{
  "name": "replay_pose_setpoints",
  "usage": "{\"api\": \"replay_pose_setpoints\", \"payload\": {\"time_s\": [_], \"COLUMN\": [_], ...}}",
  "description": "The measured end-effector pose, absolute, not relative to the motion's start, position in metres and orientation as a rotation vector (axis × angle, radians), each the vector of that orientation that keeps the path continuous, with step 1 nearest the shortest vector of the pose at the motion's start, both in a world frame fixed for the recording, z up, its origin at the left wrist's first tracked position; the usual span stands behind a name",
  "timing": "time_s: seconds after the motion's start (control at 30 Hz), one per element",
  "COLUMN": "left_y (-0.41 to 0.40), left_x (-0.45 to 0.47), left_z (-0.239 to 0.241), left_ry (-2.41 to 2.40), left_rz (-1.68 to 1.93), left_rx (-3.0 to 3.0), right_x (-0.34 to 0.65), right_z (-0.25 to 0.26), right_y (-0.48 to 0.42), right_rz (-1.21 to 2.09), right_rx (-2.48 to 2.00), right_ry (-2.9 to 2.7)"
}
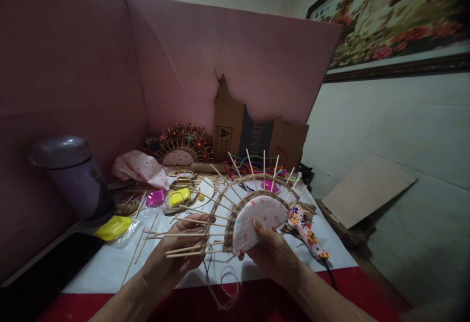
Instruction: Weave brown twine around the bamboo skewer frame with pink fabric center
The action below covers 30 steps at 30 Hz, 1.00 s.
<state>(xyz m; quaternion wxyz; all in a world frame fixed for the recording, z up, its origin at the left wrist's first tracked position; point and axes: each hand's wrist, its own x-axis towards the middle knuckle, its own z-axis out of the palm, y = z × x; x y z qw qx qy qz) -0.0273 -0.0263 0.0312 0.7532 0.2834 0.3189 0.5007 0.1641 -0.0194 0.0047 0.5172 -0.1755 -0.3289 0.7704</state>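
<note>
Between my hands is a fan-shaped craft piece [261, 220]: a half-round centre in pink-dotted white cloth, with thin wooden sticks fanning out and twine woven across them in two arcs. My right hand [273, 251] grips the cloth centre, thumb on its front. On the left side, my left hand [179, 243] is closed around the sticks and the outer twine arc; some fingers are hidden behind them. A loose length of twine [224, 295] dangles below the piece. Just right of the piece lies a flower-patterned glue gun [306, 231] with a black cord.
A similar fan with coloured flowers [178, 157] stands at the back, beside dotted cloth [141, 168] and torn cardboard [229, 126]. Yellow [113, 227] and magenta [155, 197] packets lie left, near a purple tumbler [77, 180] and a black flat object [47, 268]. Pink panels [220, 57] enclose the table.
</note>
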Motion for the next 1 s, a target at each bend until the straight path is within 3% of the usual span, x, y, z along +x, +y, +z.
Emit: {"api": "replay_pose_setpoints", "payload": {"time_s": [1.0], "left_y": [-0.0258], "left_x": [-0.0305], "left_z": [0.026], "left_ry": [0.671], "left_rz": [1.072], "left_rx": [0.628], "right_x": [0.1669], "right_z": [-0.0002], "right_y": [-0.0203], "right_rz": [1.925], "right_rx": [-0.328], "right_ry": [-0.821]}}
